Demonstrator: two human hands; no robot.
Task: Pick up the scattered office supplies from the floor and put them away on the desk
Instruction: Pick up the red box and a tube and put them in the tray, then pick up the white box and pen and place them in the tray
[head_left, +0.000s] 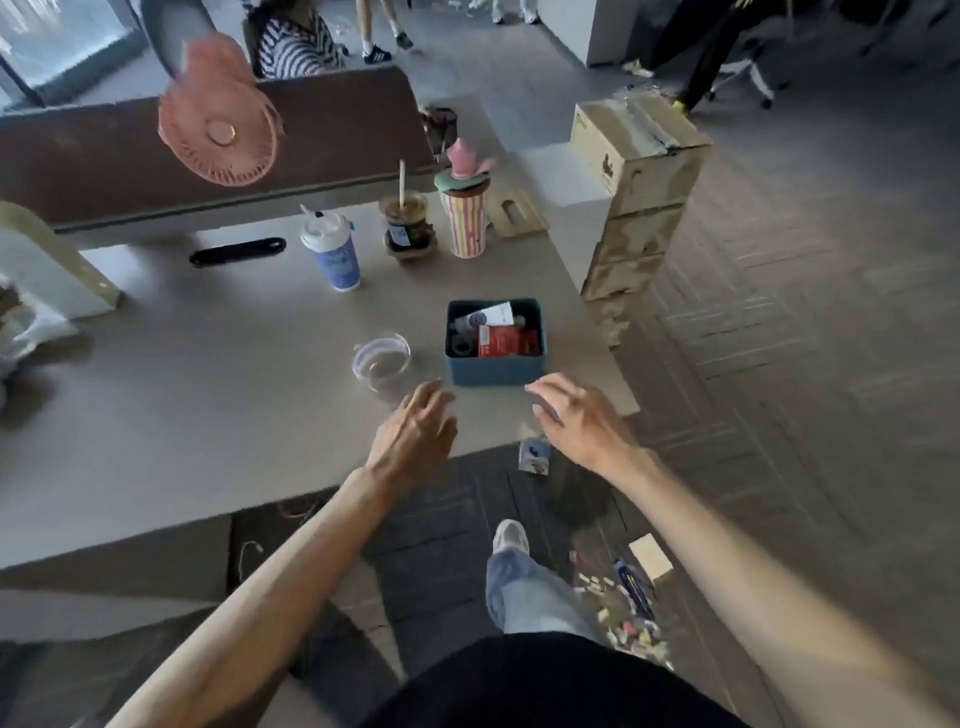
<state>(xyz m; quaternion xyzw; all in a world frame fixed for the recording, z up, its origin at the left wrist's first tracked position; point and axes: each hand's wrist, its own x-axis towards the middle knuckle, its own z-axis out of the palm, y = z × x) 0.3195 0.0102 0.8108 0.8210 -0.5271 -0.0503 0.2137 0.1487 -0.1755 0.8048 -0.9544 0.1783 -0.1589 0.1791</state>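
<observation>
A blue storage box (493, 370) stands near the desk's (208, 395) right front corner, holding a red pack (506, 343), a white tube and tape rolls. My left hand (415, 431) hovers over the desk just in front of the box, fingers apart and holding nothing. My right hand (576, 421) is at the box's front right corner, fingers spread. A small white and blue pack (535, 456) shows right under that hand at the desk edge; whether it touches the hand is unclear. On the floor lie a sticky note pad (650, 558), a blue pen (632, 584) and several small coloured pieces (631, 631).
A clear plastic cup (382, 361) sits left of the box. Farther back stand a blue paper cup (332, 254), a dark jar (406, 228), a striped cup (466, 221) and a pink fan (223, 130). Stacked cardboard boxes (639, 156) rise right of the desk. My foot (511, 538) is on the carpet.
</observation>
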